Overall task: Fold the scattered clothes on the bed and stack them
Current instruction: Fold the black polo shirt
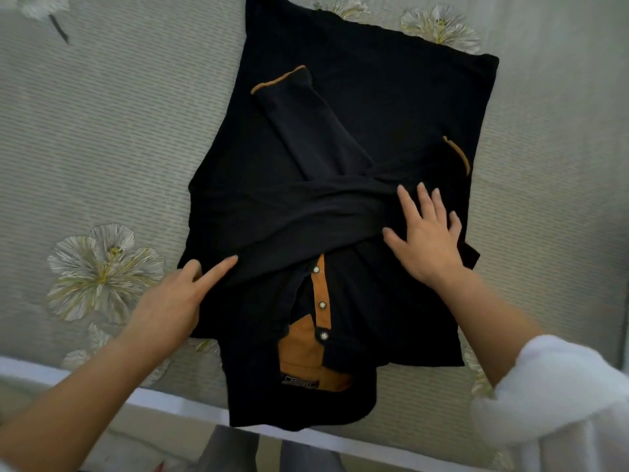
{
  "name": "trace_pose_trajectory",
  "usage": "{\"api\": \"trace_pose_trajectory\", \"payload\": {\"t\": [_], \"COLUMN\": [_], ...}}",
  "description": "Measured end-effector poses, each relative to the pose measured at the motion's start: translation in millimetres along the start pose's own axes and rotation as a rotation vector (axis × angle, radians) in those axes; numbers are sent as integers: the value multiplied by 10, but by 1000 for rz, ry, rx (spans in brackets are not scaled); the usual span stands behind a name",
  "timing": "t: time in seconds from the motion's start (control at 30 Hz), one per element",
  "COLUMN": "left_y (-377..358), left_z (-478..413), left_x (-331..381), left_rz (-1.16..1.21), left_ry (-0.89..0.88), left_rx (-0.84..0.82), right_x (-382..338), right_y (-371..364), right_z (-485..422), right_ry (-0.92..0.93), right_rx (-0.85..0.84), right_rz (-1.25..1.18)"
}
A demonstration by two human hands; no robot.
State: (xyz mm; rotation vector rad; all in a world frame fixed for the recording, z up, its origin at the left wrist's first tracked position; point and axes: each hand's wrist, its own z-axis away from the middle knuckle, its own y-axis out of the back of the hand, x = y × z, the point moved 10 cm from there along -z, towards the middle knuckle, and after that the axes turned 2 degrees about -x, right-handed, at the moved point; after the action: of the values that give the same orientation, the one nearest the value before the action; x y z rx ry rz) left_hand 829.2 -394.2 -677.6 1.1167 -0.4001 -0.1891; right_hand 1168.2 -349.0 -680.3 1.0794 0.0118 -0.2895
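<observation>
Reaching in from the near left, the left hand point(177, 294) pinches the left edge of the black polo shirt point(357, 114), index finger on top, other fingers tucked beneath, likely steadying the fold. The shirt lies on the floral bedspread point(85, 131), collar near. On the right, the right hand point(425, 236), fingers spread, presses the crossed sleeve point(306, 206) flat.

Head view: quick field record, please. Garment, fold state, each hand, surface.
garment: black polo shirt, orange placket, front up, collar toward the person
fold state: sleeves crossed over the front; body not yet folded
left hand: grips the shirt's left edge, index finger on top
right hand: flat, fingers spread, pressing the upper sleeve
surface: grey floral bed cover
</observation>
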Motion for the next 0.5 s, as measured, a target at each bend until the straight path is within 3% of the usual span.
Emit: {"api": "trace_pose_trajectory", "payload": {"t": [0.07,0.23,0.33,0.5], "left_y": [-42,-66,-102,-344], "left_z": [134,307,470,668], "left_x": [-32,-52,148,311], "left_rz": [15,-46,-177,-238], "left_ry": [-44,-126,-272,-411], "left_rx": [7,46,61,-90], "right_x": [-92,-297,-272,-246], "right_y": [-6,-787,-1162,-1260], "right_z": [287,1286,1848,2119], "right_ry": [87,376,387,307], "right_rx": [99,-31,-51,-33], "right_rz": [0,179,204,180]}}
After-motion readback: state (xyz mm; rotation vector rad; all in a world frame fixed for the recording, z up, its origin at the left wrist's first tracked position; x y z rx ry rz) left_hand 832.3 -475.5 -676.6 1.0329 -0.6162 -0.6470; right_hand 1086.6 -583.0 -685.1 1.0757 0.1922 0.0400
